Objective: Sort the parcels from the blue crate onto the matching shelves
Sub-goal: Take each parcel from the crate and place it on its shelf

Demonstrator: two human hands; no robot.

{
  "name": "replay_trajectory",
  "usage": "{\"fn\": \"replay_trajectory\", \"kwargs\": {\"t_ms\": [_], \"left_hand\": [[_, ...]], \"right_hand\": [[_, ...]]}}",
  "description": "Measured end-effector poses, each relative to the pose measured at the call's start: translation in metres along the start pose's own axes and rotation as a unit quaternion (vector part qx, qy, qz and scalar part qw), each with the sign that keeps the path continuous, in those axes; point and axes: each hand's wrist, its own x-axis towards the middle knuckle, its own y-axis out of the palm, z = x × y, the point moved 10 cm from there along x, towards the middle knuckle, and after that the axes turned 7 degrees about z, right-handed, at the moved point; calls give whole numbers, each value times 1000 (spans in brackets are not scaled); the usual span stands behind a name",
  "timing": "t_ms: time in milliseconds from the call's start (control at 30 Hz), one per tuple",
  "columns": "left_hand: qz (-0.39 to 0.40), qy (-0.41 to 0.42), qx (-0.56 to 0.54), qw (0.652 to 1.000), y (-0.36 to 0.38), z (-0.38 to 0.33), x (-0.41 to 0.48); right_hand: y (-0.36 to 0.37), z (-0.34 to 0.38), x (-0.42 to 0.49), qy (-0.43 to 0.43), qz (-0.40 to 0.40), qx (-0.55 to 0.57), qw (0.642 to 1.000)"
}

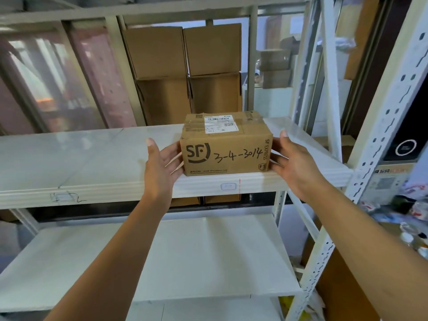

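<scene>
A brown cardboard parcel rests on the upper shelf of a white metal rack, set at the shelf's front edge and toward its right end; its front face carries a printed "SF" logo and the handwritten code "3-4-3014", and a white shipping label is fixed to its taped top. The left hand is positioned at the parcel's left side, palm facing the box, fingers spread and extended; the fingertips lie at the box's left face, though actual contact cannot be confirmed. The right hand mirrors it at the right side, fingers likewise extended and unclenched, fingertips at the right face; neither hand wraps around the parcel. The lower shelf sits beneath both forearms. Behind the rack, two tall open cardboard boxes stand side by side; a perforated upright post bounds the rack on the right.
</scene>
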Motion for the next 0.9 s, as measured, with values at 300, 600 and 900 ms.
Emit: {"fn": "replay_trajectory", "kwargs": {"t_ms": [300,600,900], "left_hand": [[10,-8,3,1000,-6,0,0],[10,33,38,999,-10,-8,-5],[16,53,60,997,-2,-13,-21]], "right_hand": [[5,0,-5,-3,-5,-41,999],[-14,10,-19,-44,-85,-122,988],[-8,11,-31,-30,-66,-125,989]]}}
